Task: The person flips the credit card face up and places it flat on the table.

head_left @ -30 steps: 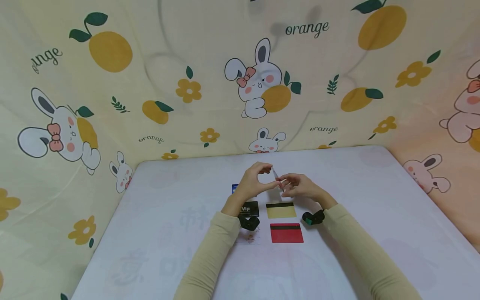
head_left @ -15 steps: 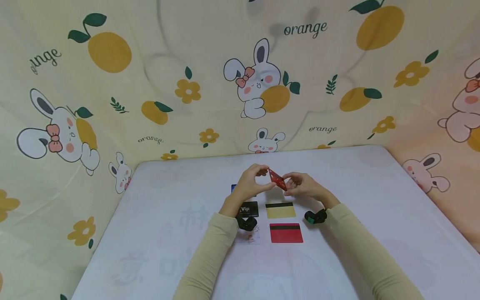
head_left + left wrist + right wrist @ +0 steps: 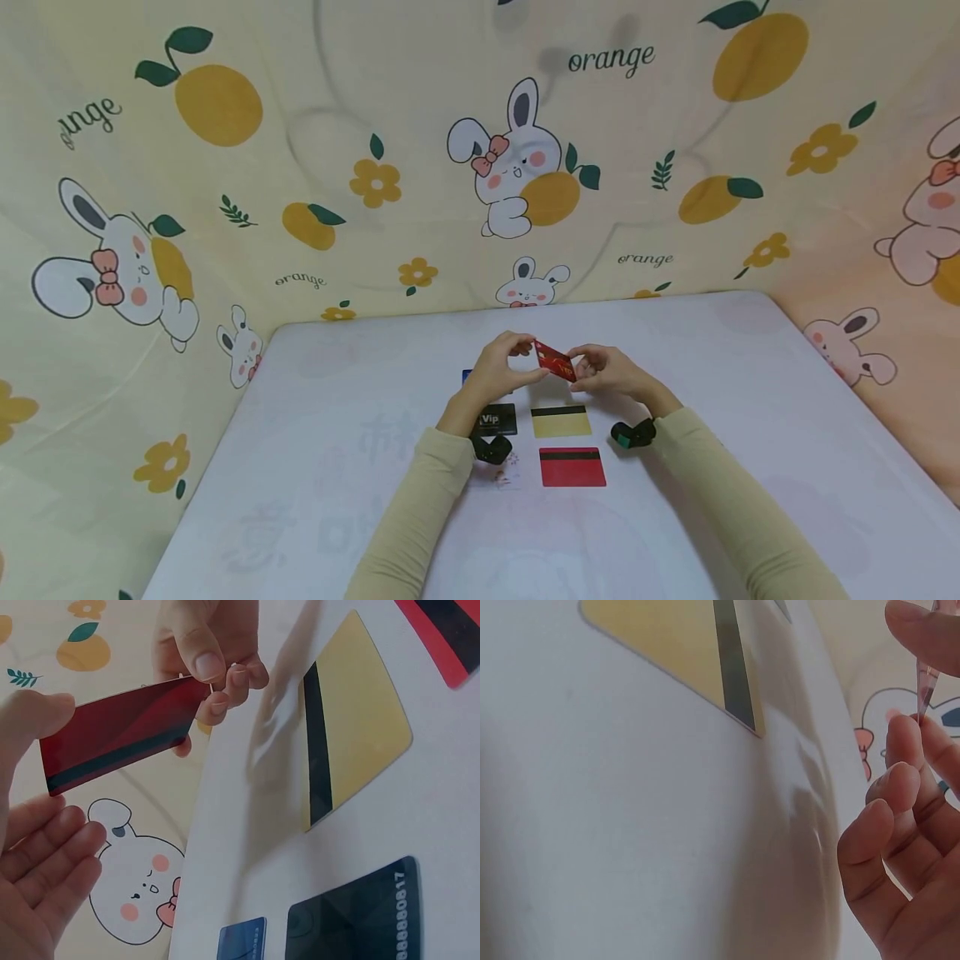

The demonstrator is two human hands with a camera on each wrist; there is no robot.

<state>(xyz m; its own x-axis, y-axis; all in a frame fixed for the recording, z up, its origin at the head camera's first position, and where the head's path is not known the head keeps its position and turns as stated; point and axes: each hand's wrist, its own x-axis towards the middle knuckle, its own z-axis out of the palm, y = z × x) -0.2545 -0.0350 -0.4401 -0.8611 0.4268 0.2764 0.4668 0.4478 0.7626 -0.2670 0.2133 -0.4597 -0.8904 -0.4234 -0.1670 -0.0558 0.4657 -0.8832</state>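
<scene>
A red card (image 3: 555, 361), with gold print on its front, is held up tilted above the table between both hands. My left hand (image 3: 495, 368) holds its left end between thumb and finger. At the other end, my right hand (image 3: 611, 372) pinches the card with thumb and fingers. The left wrist view shows the card's back (image 3: 124, 731) with a dark stripe, and the right hand (image 3: 214, 641) at its far end. In the right wrist view the card is a thin edge beside the right fingers (image 3: 905, 742).
On the white table (image 3: 675, 517) lie a yellow striped card (image 3: 561, 422), a red striped card (image 3: 572, 467), a black Vip card (image 3: 498, 419) and a pale printed card (image 3: 506, 475). A blue card (image 3: 241, 941) is partly hidden by the left hand in the head view. A patterned cloth (image 3: 420, 108) hangs behind.
The held card was nearly edge-on a second ago; it has turned so its red printed front faces the head camera. The left hand shifted slightly left and down; the table cards stayed put.
</scene>
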